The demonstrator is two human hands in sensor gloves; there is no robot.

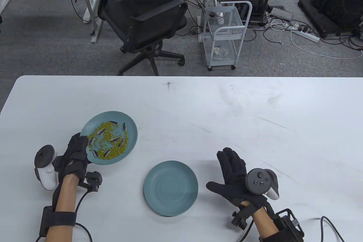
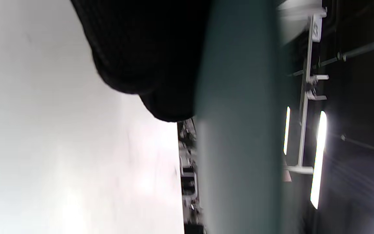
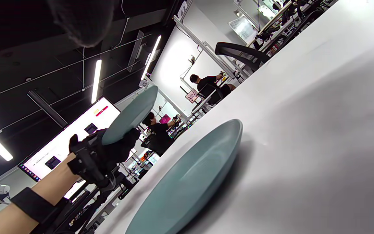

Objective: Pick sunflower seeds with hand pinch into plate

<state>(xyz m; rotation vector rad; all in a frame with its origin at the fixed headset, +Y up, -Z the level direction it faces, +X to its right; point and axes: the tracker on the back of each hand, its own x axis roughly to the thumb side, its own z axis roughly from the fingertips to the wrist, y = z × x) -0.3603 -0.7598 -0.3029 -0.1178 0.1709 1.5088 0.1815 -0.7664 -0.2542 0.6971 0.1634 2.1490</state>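
Table view: the seeds lie dark and striped among small green beans on the full plate, at the left of the tabletop.
Seeds' bearing: up and to the left of the right hand, with the empty plate lying between the two.
Seeds' long axes: mixed, several slanting toward the far right, a few nearly upright in this view; no single approach suits all.
Left hand: grips the full plate's near-left rim, fingers curled over the edge.
Full plate's pose: in the right wrist view it appears raised off the tabletop and tilted, held by the left hand.
Right hand: spread and holding nothing, fingers straight, thumb out, just right of the empty plate.
Nearer hand: the left is at the seeds but occupied; the right is free, and I judge it must cross over the empty plate to pinch one.
Left wrist view: only blurred glove and plate underside.
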